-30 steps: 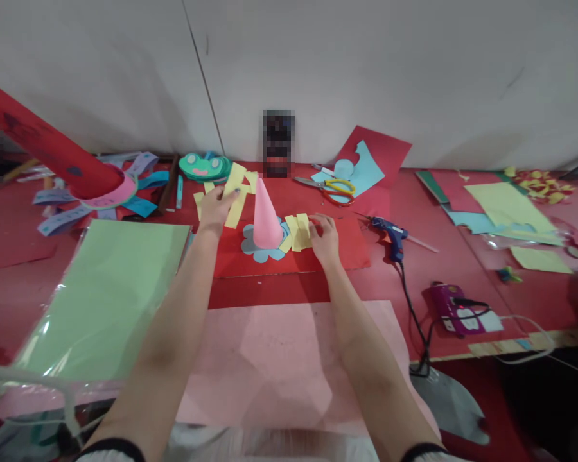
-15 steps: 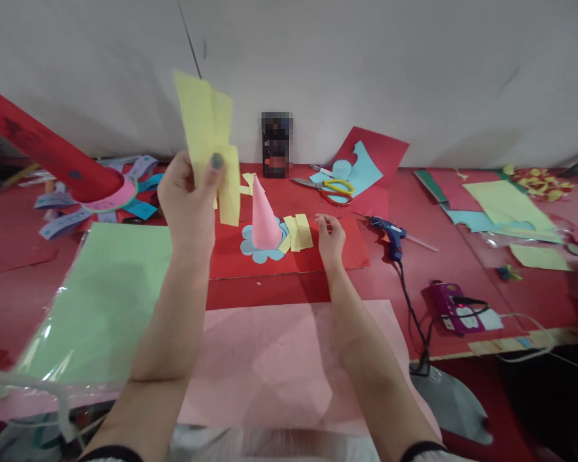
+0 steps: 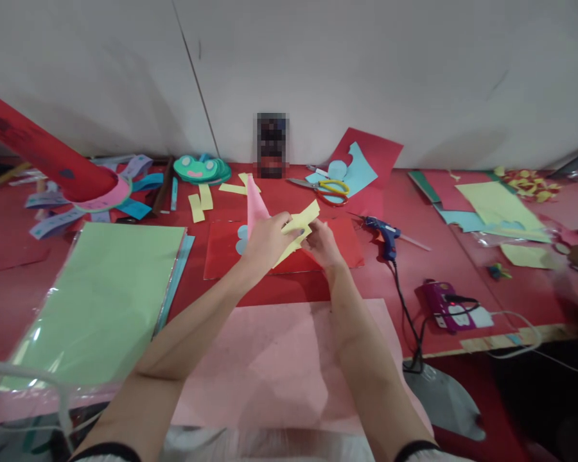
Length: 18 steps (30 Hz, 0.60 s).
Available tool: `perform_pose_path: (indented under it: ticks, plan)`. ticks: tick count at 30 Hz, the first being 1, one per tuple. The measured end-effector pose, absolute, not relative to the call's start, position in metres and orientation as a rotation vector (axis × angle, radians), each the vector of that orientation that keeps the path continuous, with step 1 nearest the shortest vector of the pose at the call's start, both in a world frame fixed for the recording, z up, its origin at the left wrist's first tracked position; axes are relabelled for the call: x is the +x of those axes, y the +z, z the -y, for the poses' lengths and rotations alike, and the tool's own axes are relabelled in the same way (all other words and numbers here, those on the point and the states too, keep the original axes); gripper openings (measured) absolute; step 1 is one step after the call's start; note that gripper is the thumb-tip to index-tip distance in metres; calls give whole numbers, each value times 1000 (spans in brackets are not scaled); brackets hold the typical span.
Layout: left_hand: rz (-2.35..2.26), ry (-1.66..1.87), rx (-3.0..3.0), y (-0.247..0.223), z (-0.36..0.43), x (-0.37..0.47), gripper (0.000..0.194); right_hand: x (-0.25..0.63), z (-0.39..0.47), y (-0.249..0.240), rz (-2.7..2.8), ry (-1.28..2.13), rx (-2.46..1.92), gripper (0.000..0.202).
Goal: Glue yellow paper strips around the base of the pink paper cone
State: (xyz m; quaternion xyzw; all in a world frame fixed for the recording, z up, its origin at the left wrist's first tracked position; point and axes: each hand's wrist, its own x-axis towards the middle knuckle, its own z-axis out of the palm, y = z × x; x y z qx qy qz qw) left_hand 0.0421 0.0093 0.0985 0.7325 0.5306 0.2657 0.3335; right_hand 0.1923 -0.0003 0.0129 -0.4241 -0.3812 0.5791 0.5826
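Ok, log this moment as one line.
left hand: holding yellow strips | right hand: beside strips | cone: partly hidden by left hand | glue gun: right of hands

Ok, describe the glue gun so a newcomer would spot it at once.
On the red table, look just right of the bright red sheet. There lies the glue gun, dark blue and, unlike the nearby scissors, trailing a black cord.

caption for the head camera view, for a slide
Left hand holds yellow paper strips beside a pink cone, the right hand close by.
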Motion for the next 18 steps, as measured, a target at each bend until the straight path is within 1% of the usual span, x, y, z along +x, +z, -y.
perform_pose_path:
  ticks: [5, 10, 13, 15, 18]
  plan:
    - [-1343, 626, 1938, 87, -14, 42, 13, 185, -2, 9, 889, 1305, -1046, 49]
    - [-1361, 547, 1996, 96, -11, 39, 12, 187, -6, 8, 806, 1233, -1078, 42]
    - [-1310, 656, 1982, 114, -4, 30, 10, 196, -10, 7, 742, 1123, -1106, 39]
    - [-1313, 774, 1968, 127, 2, 21, 13, 202, -13, 3, 711, 1054, -1126, 38]
    - [-1310, 1038, 1938, 143, 3, 3, 14, 207, -17, -5, 708, 977, -1256, 39]
